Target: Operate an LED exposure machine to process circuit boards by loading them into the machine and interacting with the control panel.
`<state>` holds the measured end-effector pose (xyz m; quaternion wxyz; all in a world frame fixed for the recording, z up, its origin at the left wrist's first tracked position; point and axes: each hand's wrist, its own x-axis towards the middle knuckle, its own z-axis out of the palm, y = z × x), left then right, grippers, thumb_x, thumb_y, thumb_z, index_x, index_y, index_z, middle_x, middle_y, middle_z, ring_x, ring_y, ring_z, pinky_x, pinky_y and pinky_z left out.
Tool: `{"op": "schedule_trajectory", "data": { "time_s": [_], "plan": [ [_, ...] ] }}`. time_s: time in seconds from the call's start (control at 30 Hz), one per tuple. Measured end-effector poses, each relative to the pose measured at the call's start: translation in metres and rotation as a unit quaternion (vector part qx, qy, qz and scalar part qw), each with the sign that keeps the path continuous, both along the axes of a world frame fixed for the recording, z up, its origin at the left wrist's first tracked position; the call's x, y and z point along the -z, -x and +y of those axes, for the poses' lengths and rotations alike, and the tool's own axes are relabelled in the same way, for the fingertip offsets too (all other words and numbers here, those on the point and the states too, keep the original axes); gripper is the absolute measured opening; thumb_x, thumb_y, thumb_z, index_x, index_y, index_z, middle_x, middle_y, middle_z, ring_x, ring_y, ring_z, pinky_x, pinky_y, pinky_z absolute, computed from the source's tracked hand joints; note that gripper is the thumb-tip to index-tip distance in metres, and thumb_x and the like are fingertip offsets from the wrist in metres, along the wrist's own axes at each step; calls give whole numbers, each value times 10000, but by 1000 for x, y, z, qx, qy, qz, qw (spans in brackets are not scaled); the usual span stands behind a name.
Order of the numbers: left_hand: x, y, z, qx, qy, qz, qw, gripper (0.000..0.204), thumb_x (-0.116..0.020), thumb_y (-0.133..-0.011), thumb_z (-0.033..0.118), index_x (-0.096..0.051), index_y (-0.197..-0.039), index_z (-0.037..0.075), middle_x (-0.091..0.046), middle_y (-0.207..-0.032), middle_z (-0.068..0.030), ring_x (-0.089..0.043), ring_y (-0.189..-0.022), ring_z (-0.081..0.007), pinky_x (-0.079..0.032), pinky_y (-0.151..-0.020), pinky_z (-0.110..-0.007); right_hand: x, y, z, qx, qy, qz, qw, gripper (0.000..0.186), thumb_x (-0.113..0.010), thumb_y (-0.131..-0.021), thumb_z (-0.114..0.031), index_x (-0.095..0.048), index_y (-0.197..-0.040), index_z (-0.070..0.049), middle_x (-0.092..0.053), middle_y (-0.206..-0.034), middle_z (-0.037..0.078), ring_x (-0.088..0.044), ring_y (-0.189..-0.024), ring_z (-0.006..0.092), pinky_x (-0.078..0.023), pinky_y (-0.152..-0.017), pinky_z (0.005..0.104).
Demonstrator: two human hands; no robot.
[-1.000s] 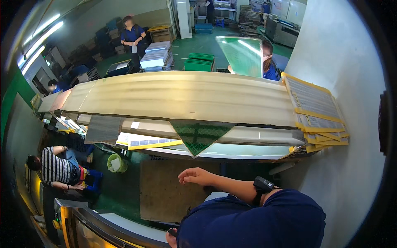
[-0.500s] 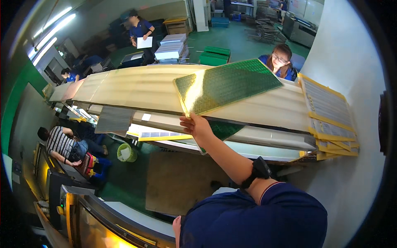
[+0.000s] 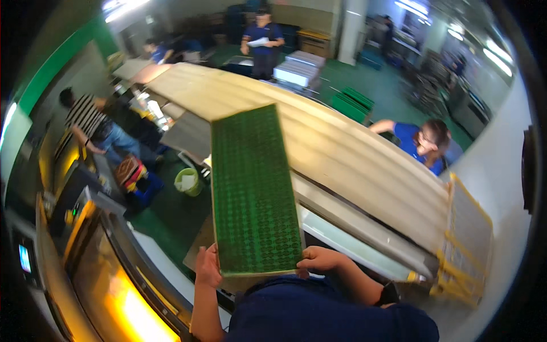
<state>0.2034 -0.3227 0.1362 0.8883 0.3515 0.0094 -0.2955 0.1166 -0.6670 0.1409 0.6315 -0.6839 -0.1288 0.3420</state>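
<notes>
A tall rectangular green panel (image 3: 253, 188) with a fine repeating pattern stands tilted in front of me, held by both hands. My left hand (image 3: 208, 262) is closed on its lower left edge. My right hand (image 3: 316, 261) grips the lower right corner, thumb over the face. Behind the panel runs a long pale sloping bench (image 3: 364, 165), with a lower white channel (image 3: 342, 228) along its near side. Yellow-edged frames (image 3: 467, 239) lean at the bench's right end.
A machine with glowing orange window (image 3: 131, 290) is at my lower left. A co-worker (image 3: 419, 142) sits behind the bench; a striped-shirted person (image 3: 91, 117) is at left near a green bin (image 3: 187, 182). Another person (image 3: 262, 43) holds paper behind stacked white boards (image 3: 293, 74).
My right hand has drawn the green panel back from the bench and turned it upright. My left hand has come up onto it. The view has swung toward the lower-left machine.
</notes>
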Motion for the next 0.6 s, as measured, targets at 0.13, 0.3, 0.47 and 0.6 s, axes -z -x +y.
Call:
{"op": "schedule_trajectory", "data": {
  "time_s": [0.13,0.3,0.47,0.6],
  "plan": [
    [10,21,7,-222,-310,-7,924,293,-532,-972,106,-568,-1249,17,-645,-1149,-74,-612,-1019,-192,-464,-929,-359,32,-39,28,165,57,-34,984,329,-566,-953,-307,-619,-831,-7,-650,-737,55,-601,-680,136,-495,-633,309],
    [15,81,52,-461,-380,25,802,283,-576,-927,27,-592,-1207,-6,-647,-1110,-52,-597,-987,-152,-458,-893,-317,54,-89,93,10,115,-94,989,275,-563,-971,-246,-634,-1057,6,-691,-937,92,-650,-869,161,-504,-805,305],
    [53,196,121,-638,-389,108,656,302,-602,-910,66,-589,-1201,-17,-645,-1094,-66,-593,-976,-164,-465,-876,-330,61,-105,165,-297,132,-72,943,348,-593,-962,-227,-593,-1240,-19,-674,-1124,121,-638,-1059,197,-494,-924,323],
    [72,282,164,-739,-486,216,413,314,-639,-895,116,-593,-1171,-27,-652,-1046,-88,-610,-947,-203,-478,-847,-353,69,-105,234,-446,149,-114,875,346,-587,-966,-221,-590,-1252,-27,-668,-1140,129,-638,-1069,211,-488,-946,332]
  ]
}}
